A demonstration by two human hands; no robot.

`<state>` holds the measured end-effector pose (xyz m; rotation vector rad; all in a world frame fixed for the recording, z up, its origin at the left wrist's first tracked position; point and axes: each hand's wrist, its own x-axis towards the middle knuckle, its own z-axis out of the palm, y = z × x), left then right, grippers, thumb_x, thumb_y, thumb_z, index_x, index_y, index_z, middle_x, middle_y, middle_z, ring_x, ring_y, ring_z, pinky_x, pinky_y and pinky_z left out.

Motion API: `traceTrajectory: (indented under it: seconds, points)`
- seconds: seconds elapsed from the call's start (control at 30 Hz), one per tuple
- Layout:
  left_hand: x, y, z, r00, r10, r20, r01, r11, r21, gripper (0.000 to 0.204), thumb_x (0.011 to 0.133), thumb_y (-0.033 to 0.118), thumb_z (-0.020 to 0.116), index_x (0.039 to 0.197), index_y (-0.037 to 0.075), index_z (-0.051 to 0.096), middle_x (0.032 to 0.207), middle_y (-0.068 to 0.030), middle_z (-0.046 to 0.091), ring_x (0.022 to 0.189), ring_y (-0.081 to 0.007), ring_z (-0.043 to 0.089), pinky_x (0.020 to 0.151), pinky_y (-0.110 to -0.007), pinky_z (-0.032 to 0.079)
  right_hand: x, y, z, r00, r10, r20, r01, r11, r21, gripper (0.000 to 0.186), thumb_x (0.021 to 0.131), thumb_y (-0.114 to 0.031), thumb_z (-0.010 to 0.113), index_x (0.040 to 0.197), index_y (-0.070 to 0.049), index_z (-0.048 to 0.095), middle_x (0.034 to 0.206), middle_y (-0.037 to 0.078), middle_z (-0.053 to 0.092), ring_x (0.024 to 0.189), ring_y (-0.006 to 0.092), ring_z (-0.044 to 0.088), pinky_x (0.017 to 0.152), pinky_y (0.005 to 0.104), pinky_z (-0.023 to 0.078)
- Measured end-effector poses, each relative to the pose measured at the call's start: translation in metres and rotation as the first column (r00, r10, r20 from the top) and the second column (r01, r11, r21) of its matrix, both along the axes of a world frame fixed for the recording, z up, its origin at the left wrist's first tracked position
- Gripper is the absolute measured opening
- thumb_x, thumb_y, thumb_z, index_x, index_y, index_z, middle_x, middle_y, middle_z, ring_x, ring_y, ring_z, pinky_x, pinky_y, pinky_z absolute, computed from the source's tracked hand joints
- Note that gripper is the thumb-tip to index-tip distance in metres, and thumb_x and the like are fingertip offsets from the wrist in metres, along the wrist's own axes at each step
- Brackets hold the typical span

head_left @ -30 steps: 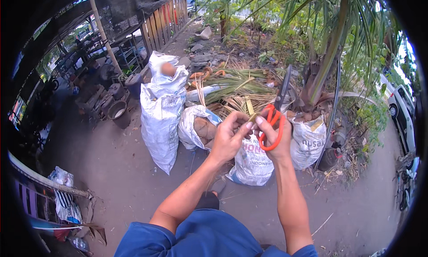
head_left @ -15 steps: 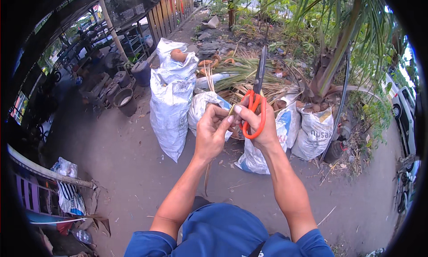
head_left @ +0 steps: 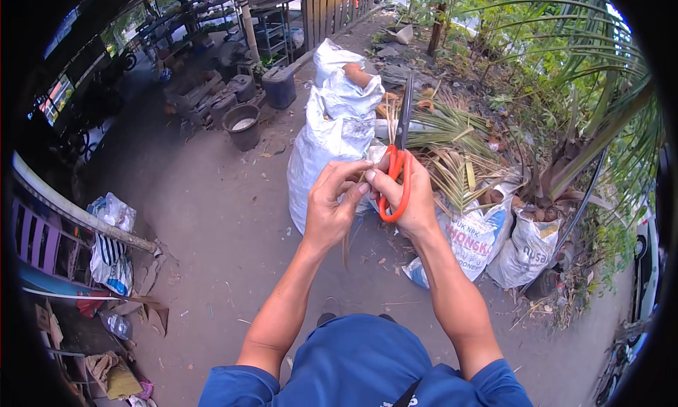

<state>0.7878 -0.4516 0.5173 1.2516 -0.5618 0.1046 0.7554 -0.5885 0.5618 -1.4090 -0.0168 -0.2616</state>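
My right hand (head_left: 413, 198) is closed around a pair of scissors (head_left: 395, 184) with orange handles. Their dark blades point up and away from me and look shut. Close beside it, my left hand (head_left: 332, 205) pinches a thin strip of dry leaf (head_left: 345, 251), whose tail dangles below the fingers. Thumb and fingertips of both hands meet at the strip's upper end, which they largely hide. Both hands are held in the air in front of my chest.
White sacks (head_left: 332, 135) stand beyond my hands, with more filled sacks (head_left: 466, 244) to the right. Cut palm fronds (head_left: 459, 131) lie heaped behind them. A dark bucket (head_left: 242, 126) is at the far left, and a purple slatted frame (head_left: 46, 241) at the near left.
The view has swung left, so the sacks and fronds appear farther right. Both hands stay together, with the scissors and the strip still held.
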Motion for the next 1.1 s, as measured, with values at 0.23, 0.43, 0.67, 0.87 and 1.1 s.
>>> traceTrajectory:
  seconds: [0.23,0.43,0.67,0.87,1.1]
  points:
    - [0.029,0.063,-0.017,0.964,0.221,0.148,-0.215,0.975,-0.058,0.018,0.088,-0.008,0.064,0.104,-0.001,0.067,0.109,-0.0073,0.055,0.096,-0.0146,0.061,0.081,-0.029,0.055,0.05,0.061,-0.013,0.985,0.172,0.023,-0.173,0.985,0.014,0.02,0.089,-0.008,0.069,0.093,0.0,0.05,0.079,0.007,0.062,0.063,0.0097,0.06,0.056,0.0233,0.05]
    - [0.045,0.102,-0.031,0.925,0.348,0.15,-0.34,0.937,-0.08,0.013,0.087,-0.008,0.065,0.097,-0.001,0.067,0.103,-0.0069,0.058,0.09,-0.0144,0.062,0.08,-0.028,0.055,0.076,0.099,-0.027,0.958,0.283,-0.035,-0.282,0.959,0.028,0.021,0.088,-0.007,0.069,0.092,-0.001,0.05,0.074,0.005,0.059,0.06,0.0094,0.058,0.052,0.0232,0.048]
    - [0.024,0.116,-0.02,0.671,0.735,-0.1,-0.729,0.629,-0.269,0.009,0.098,0.006,0.057,0.097,-0.002,0.055,0.089,-0.0134,0.066,0.086,-0.0218,0.068,0.081,-0.034,0.058,0.13,0.099,-0.07,0.969,0.226,-0.099,-0.223,0.974,0.036,0.022,0.086,-0.007,0.069,0.092,-0.001,0.048,0.068,0.003,0.054,0.052,0.0099,0.053,0.045,0.0254,0.044]
    - [-0.001,0.12,-0.016,0.548,0.812,-0.201,-0.813,0.46,-0.357,0.01,0.101,0.01,0.052,0.097,0.001,0.05,0.087,-0.0106,0.061,0.083,-0.0248,0.068,0.083,-0.045,0.06,0.137,0.087,-0.085,0.852,0.428,-0.3,-0.409,0.904,0.129,0.028,0.084,-0.005,0.069,0.099,0.002,0.046,0.072,0.006,0.054,0.052,0.0123,0.053,0.045,0.0259,0.043]
    - [-0.052,0.194,0.001,0.13,0.911,-0.391,-0.81,-0.129,-0.572,0.014,0.102,0.013,0.05,0.094,0.002,0.051,0.083,-0.0077,0.057,0.075,-0.0182,0.058,0.071,-0.035,0.055,0.184,0.059,-0.098,0.868,0.44,-0.23,-0.307,0.84,0.448,0.016,0.086,-0.005,0.065,0.088,-0.002,0.05,0.067,0.004,0.052,0.055,0.0148,0.053,0.049,0.0289,0.043]
